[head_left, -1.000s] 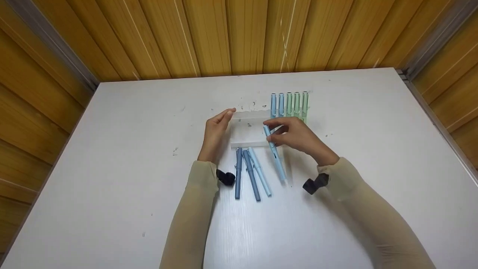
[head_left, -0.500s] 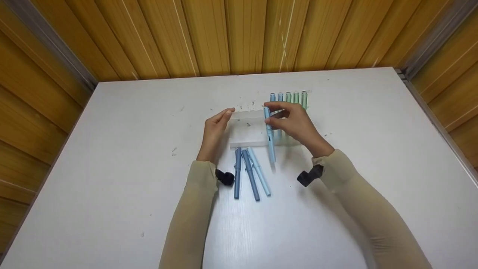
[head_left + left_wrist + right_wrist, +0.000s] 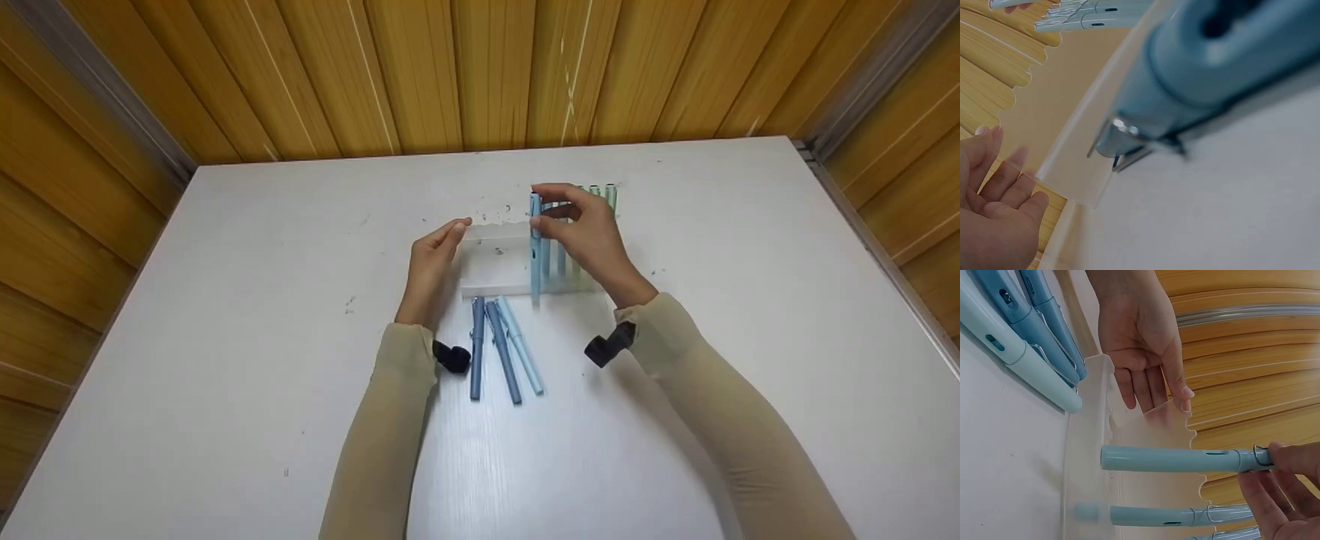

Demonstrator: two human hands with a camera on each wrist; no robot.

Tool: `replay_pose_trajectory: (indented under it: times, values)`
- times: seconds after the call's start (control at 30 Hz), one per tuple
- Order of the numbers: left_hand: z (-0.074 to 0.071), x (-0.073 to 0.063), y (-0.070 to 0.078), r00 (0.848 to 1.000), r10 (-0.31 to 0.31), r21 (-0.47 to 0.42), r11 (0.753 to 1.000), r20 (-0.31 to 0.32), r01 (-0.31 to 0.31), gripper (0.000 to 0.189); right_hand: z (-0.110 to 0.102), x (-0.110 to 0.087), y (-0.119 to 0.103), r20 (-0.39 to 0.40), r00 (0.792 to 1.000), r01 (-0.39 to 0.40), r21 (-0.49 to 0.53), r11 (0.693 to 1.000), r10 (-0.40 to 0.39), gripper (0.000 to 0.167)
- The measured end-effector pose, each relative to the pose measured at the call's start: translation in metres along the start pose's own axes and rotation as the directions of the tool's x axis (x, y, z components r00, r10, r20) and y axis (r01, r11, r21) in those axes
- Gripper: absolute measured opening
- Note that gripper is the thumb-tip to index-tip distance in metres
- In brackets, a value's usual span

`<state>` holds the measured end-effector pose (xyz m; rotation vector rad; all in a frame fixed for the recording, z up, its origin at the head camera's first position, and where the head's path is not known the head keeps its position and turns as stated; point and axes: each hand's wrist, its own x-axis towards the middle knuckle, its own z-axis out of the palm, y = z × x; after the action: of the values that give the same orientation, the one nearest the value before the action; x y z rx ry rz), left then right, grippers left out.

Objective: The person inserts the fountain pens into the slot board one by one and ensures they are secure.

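My left hand (image 3: 435, 262) pinches the left end of a translucent pen rack (image 3: 491, 289) with notched edges, thumb on one side and fingers behind it. In my right hand (image 3: 596, 236), thumb and fingers pinch the clip end of a light-blue capped pen (image 3: 1174, 459). That pen lies across the rack, its far end over the front wall, left of the pens in the rack. Beside it in the rack are blue pens (image 3: 1151, 516) and green pens (image 3: 611, 196), partly hidden by my right hand. Whether the held pen touches the rack, I cannot tell.
In front of the rack, two dark-blue pens (image 3: 478, 349) and a light-blue pen (image 3: 521, 345) lie on the white table (image 3: 225, 337). They are close to my left wrist. Wood-patterned panels (image 3: 420, 75) stand behind the table.
My right hand has moved away from me and slightly left with the light-blue pen, which has turned from slanted to nearly straight over the rack. The left hand has stayed put.
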<state>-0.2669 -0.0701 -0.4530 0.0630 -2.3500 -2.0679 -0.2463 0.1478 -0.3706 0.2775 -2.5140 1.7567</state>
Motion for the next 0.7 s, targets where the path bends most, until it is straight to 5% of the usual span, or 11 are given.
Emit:
replay_pose_trajectory:
  times: [0.7]
  values:
    - [-0.0005,-0.0032,0.0040,1.000,-0.017,-0.027,0.999,0.015,0.017,0.043,0.0063,0.0057,0.0100,-0.081,0.993,0.085,-0.039,0.996,-0.088,0.038]
